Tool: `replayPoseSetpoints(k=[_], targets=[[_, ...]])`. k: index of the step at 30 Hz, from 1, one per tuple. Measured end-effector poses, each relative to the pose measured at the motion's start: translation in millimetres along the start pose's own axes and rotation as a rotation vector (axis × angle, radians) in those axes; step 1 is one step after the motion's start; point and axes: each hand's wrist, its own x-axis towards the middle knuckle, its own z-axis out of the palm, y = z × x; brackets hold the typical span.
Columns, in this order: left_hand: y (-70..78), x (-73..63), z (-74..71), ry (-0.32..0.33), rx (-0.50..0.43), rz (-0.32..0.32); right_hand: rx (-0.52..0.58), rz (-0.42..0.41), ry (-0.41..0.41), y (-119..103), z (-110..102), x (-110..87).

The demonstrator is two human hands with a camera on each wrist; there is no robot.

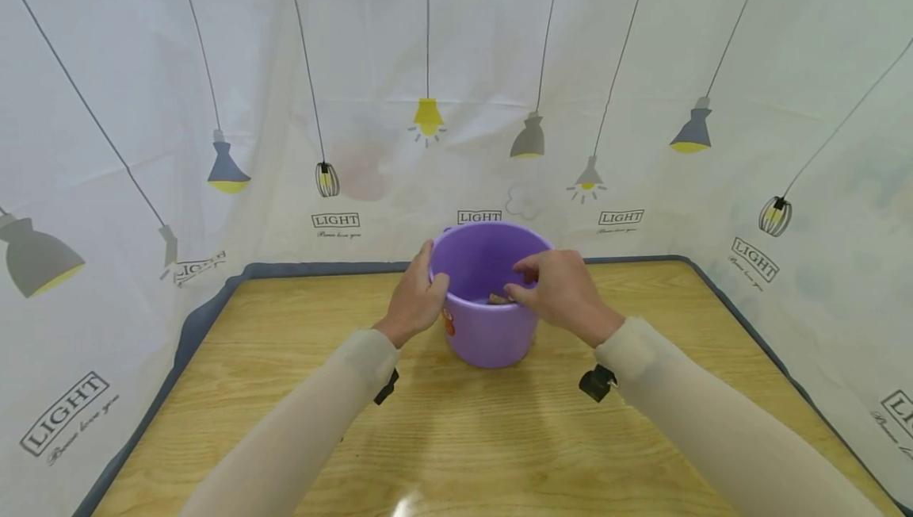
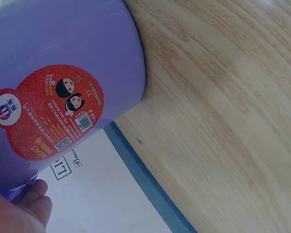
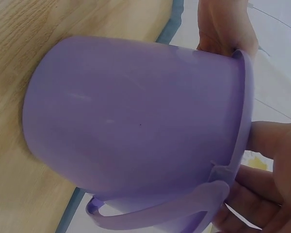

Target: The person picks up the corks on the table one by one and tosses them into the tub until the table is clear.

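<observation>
A purple plastic bucket (image 1: 492, 335) stands upright on the wooden table. My left hand (image 1: 417, 299) grips its rim on the left, thumb over the edge and fingers outside. In the left wrist view a red label (image 2: 58, 111) shows on the bucket's wall. My right hand (image 1: 563, 291) is over the right front of the rim, thumb and fingers bent and apart inside the opening, with nothing visible between them. A small brown piece (image 1: 497, 299) lies inside the bucket, partly hidden by the front rim. The bucket's handle (image 3: 155, 211) hangs down its side in the right wrist view.
The wood-grain table (image 1: 299, 422) stretches around the bucket, with a dark blue border (image 1: 314, 269) along its edges. A white cloth (image 1: 385, 49) printed with lamps surrounds the table at the back and sides. Small black cameras (image 1: 597, 383) are strapped under both wrists.
</observation>
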Motion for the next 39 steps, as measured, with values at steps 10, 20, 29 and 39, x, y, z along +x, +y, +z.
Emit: replayPoseSetpoints(k=[10,20,29,39], targets=[[1.8,-1.1,-1.0,-0.008,-0.011,-0.006,0.015,-0.055,0.087,6,0,-4.3],[1.2,-0.3,-1.9,-0.001,0.006,-0.003,0.018,-0.078,0.139,10,-2,-8.1],[0.4,-1.4,-3.9,-0.002,0.050,-0.003,-0.021,-0.079,0.167,16,-1,-12.2],[-4.2,-5.9,-14.0,0.001,0.076,-0.006,-0.014,-0.109,0.253,29,-3,-19.9]])
